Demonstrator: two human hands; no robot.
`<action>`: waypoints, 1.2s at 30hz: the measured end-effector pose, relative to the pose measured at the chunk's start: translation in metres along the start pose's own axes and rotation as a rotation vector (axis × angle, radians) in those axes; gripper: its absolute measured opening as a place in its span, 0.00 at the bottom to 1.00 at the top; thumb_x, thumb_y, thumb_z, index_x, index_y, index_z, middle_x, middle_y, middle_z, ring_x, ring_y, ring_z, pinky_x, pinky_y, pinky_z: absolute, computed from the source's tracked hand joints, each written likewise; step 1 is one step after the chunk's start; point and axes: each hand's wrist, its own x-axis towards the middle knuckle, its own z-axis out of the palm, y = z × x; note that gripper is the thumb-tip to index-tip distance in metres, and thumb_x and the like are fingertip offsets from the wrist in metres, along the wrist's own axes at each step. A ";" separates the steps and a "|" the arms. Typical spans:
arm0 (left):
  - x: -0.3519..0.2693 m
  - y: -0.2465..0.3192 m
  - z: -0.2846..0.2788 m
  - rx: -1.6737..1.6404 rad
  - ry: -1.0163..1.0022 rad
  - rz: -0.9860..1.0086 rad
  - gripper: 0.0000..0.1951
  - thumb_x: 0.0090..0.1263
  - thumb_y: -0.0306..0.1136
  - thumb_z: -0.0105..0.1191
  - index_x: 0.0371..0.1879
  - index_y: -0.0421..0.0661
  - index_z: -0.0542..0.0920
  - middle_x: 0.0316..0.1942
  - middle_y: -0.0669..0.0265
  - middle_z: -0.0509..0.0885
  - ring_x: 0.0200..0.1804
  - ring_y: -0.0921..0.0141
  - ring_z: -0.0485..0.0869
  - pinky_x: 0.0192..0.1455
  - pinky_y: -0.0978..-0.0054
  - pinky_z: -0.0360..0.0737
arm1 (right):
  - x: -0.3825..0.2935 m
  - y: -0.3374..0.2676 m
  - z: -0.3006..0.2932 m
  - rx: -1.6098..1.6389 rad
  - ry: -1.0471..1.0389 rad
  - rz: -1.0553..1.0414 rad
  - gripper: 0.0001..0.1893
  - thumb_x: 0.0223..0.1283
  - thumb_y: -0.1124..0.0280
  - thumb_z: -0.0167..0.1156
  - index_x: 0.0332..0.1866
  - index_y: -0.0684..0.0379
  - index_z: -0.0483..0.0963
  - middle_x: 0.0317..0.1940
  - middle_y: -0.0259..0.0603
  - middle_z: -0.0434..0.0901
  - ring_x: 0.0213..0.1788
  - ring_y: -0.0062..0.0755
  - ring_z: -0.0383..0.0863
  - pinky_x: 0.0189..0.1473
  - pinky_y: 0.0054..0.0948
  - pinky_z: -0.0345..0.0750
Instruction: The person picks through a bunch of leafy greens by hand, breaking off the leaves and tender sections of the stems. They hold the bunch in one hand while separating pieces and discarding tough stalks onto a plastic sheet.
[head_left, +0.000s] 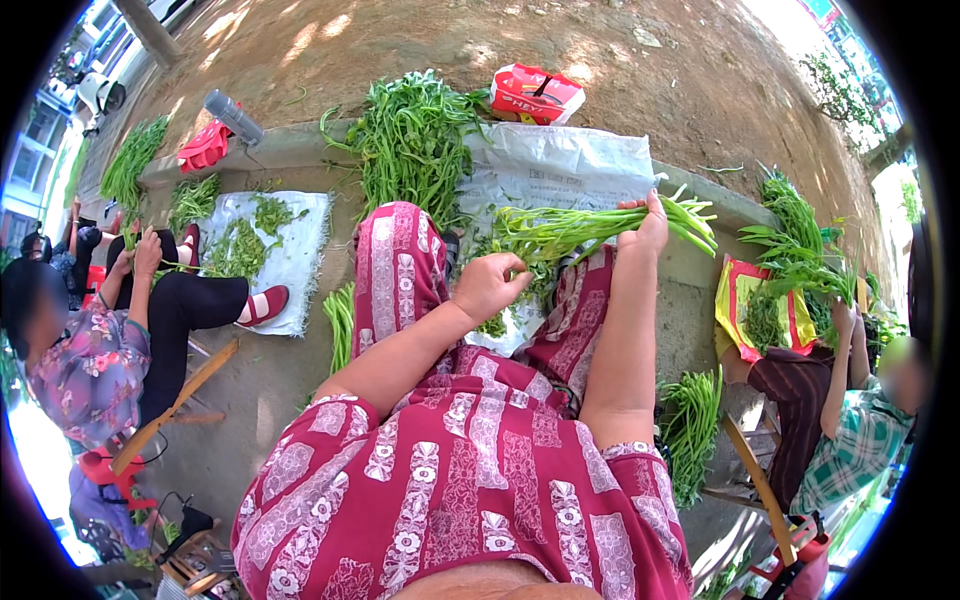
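Note:
My right hand (643, 223) is closed around a bunch of green stems (559, 231), probably water spinach, held level above my knees. Cut ends stick out to the right; the thinner ends point left. Close to those ends, my left hand (489, 289) has its fingers curled, and whether a leaf is pinched in them is hard to see. Below lies a white woven sack (600, 154) with loose leaves (491, 326) on it, partly hidden by my legs. A tall pile of leafy greens (412, 135) rests beyond my left knee. Stripped stems (341, 322) lie beside my left leg.
A red printed bag (536, 94) stands behind the sack, beyond a low concrete kerb (300, 146) bearing a grey bottle (234, 116). Seated people handle greens at left (90, 352) and right (847, 435). More stems (690, 435) lie by my right side.

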 end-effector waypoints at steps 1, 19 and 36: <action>0.001 0.002 0.004 -0.076 0.021 -0.064 0.13 0.54 0.33 0.62 0.37 0.41 0.81 0.16 0.65 0.76 0.18 0.75 0.72 0.22 0.77 0.68 | -0.002 0.002 0.003 -0.010 0.000 0.003 0.10 0.58 0.67 0.60 0.27 0.57 0.67 0.20 0.33 0.69 0.21 0.27 0.69 0.28 0.37 0.75; 0.007 -0.004 0.021 -0.466 0.017 -0.159 0.07 0.63 0.29 0.56 0.26 0.38 0.79 0.17 0.73 0.75 0.21 0.83 0.70 0.23 0.81 0.67 | -0.012 0.010 0.005 -0.019 -0.027 0.020 0.11 0.57 0.67 0.61 0.25 0.58 0.67 0.20 0.34 0.69 0.21 0.29 0.70 0.28 0.36 0.76; 0.002 0.016 -0.004 -0.384 0.087 0.286 0.02 0.59 0.20 0.56 0.29 0.40 0.78 0.21 0.66 0.73 0.23 0.73 0.72 0.27 0.77 0.69 | 0.009 -0.002 -0.005 0.034 0.030 0.016 0.10 0.58 0.68 0.59 0.26 0.58 0.67 0.19 0.33 0.69 0.21 0.28 0.70 0.30 0.39 0.77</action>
